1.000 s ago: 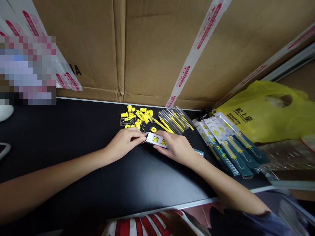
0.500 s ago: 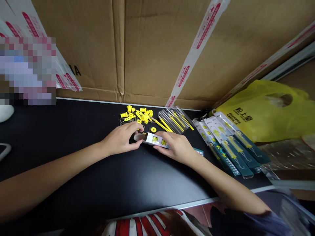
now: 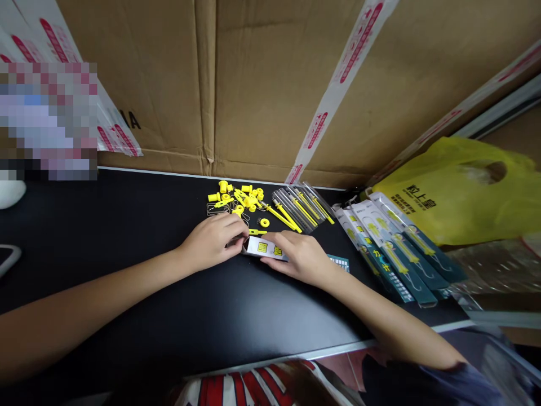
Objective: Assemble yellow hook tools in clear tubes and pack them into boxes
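My right hand point(image 3: 298, 256) is wrapped around a slim printed cardboard box point(image 3: 262, 246), white with yellow Chinese characters on the side facing up. At the box's left end, my left hand point(image 3: 215, 239) has its fingers curled and pressed at the end flap, which they mostly cover. The box's far right end emerges past my right hand with teal print. Just behind the box lie a yellow flat piece point(image 3: 257, 232) and a yellow ring point(image 3: 264, 223). What the box holds is hidden.
Behind my hands lie a heap of yellow plastic parts point(image 3: 249, 200) with metal hooks, and clear tubes point(image 3: 302, 206) with yellow rods. Several printed boxes point(image 3: 391, 254) lie to the right, beside a yellow plastic bag point(image 3: 456, 192). Cardboard point(image 3: 253, 101) walls the back of the black table point(image 3: 203, 316).
My left fingers have closed in on the box's left end, where the flap stood open before. My right hand keeps its hold, with the box shifted slightly.
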Available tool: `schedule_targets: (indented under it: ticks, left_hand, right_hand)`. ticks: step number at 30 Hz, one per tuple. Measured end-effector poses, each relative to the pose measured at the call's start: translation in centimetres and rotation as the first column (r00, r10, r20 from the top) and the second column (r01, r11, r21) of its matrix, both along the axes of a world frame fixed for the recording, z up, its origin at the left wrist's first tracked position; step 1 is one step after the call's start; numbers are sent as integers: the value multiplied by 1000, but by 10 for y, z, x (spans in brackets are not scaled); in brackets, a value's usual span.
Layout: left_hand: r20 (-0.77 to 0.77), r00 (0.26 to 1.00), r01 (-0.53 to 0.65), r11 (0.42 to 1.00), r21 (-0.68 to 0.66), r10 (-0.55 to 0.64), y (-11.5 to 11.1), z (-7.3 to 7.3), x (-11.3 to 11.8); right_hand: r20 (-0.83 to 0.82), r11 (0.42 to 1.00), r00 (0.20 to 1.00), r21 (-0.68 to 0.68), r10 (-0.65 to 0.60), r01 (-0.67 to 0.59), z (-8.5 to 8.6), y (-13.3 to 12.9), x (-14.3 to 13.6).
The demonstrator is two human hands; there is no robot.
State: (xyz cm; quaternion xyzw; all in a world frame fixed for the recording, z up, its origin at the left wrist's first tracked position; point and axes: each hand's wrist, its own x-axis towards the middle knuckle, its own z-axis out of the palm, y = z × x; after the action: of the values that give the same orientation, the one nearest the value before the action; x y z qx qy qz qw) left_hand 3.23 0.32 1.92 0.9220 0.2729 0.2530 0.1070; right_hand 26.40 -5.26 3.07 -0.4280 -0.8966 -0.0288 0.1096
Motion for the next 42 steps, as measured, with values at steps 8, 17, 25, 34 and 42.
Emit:
schedule_targets:
  ticks: [8, 17, 25, 34, 42]
  left_hand:
    - [-114, 965, -242, 968, -63, 234, -11, -1, 3]
    - [364, 887, 88, 670, -738, 285, -7, -1, 11]
    - [387, 868, 211, 473, -855, 312, -9, 2, 13]
    - [432, 842, 255, 468, -846, 323, -5, -7, 13]
    - [412, 867, 246, 478, -843, 281, -6, -8, 15]
  right_hand:
    - [29, 999, 999, 43, 27, -28, -2, 0, -4]
    - [-23, 984, 1000, 179, -19, 23, 1, 0, -3]
    - [-38, 983, 999, 184, -16, 23, 0, 1, -1]
    - [-38, 985, 999, 173, -5, 12, 2, 0, 2]
    - [-21, 986, 1000, 165, 3, 0, 1, 0, 1]
